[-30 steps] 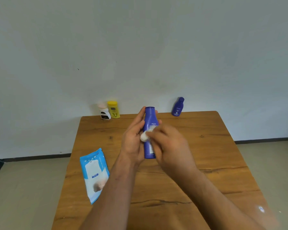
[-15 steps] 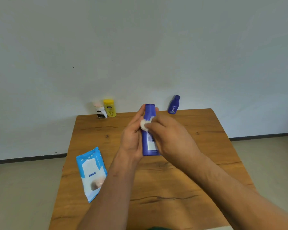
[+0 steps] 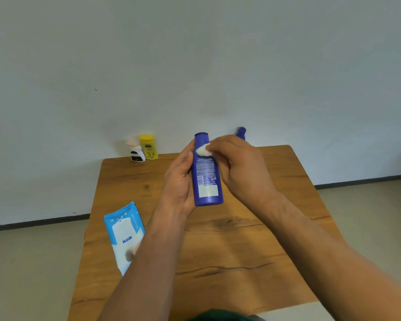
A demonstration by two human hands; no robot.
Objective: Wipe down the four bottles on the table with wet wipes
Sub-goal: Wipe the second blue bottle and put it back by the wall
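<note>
I see the left hand (image 3: 178, 181) curled round the tall blue bottle (image 3: 207, 177), holding it upright above the middle of the table (image 3: 276, 239). Its printed back label faces me. The right hand (image 3: 239, 167) pinches a balled white wipe (image 3: 203, 150), pressing it against the bottle just under the cap.

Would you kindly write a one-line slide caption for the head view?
The left hand holds a tall blue bottle above the table while the right hand presses a wipe near its cap.
</note>
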